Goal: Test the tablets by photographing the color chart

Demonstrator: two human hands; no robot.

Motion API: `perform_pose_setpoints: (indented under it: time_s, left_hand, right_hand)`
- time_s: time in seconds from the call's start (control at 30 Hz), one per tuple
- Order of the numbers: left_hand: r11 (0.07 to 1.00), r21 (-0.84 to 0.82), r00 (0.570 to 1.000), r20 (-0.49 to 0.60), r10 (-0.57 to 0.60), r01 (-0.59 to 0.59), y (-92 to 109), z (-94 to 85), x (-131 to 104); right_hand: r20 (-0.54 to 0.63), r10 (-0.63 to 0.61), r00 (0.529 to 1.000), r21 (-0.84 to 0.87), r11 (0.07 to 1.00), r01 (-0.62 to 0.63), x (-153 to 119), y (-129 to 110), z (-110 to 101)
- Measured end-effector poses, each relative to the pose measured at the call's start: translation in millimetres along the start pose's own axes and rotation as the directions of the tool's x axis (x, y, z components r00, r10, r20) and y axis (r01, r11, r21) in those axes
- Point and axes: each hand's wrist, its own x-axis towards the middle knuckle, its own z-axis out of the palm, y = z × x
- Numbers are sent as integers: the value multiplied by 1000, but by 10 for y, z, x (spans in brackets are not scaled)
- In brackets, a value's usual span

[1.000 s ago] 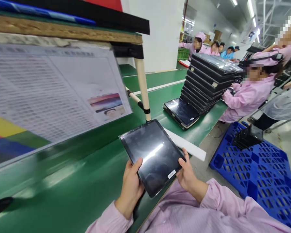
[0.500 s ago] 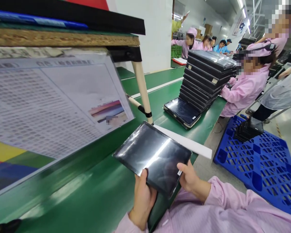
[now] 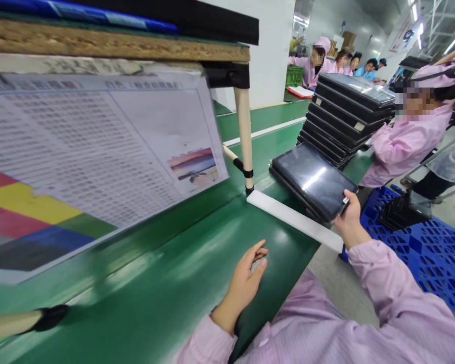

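Observation:
My right hand grips the lower right corner of a black screen panel, thumb on its face near a small white label. The panel lies over another dark panel, beyond a white foam strip; whether they touch is hard to tell. Behind it rises a tall stack of black panels. Above the green table, my left hand holds nothing, its fingers slightly curled and apart.
A printed sheet hangs at the left under a chipboard shelf with a pale post. A person in pink is beyond the stack. On the right, a blue pallet holds more panels.
The panel has moved away from me, past the foam strip to beside the stack, in my right hand. My left hand has let go of it. The view has shifted slightly.

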Motion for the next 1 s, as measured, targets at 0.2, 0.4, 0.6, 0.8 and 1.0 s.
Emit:
perform_pose_setpoints:
  time_s: [0.2, 0.4, 0.6, 0.8, 1.0]
  left_hand:
    - [993, 108, 999, 17, 35, -37, 43, -62, 48]
    - [999, 48, 1000, 5, -3, 3, 127, -120, 53]
    - [999, 46, 1000, -6, -13, 14, 228, -113, 44]
    - [999, 46, 1000, -2, -24, 24, 264, -106, 32]
    - [994, 101, 999, 21, -35, 33, 251, -110, 21]
  right_hand:
    - [-40, 61, 997, -28, 998, -62, 833, 17, 553]
    - [-57, 107, 993, -59, 992, -110, 1071, 88, 632]
    - [-78, 121, 990, -86, 988, -128, 1078, -33, 660]
    - [-98, -99, 990, -42, 995, 95, 1031, -16, 704]
    - [-54, -395, 917, -172, 909, 381, 1043, 70, 580]
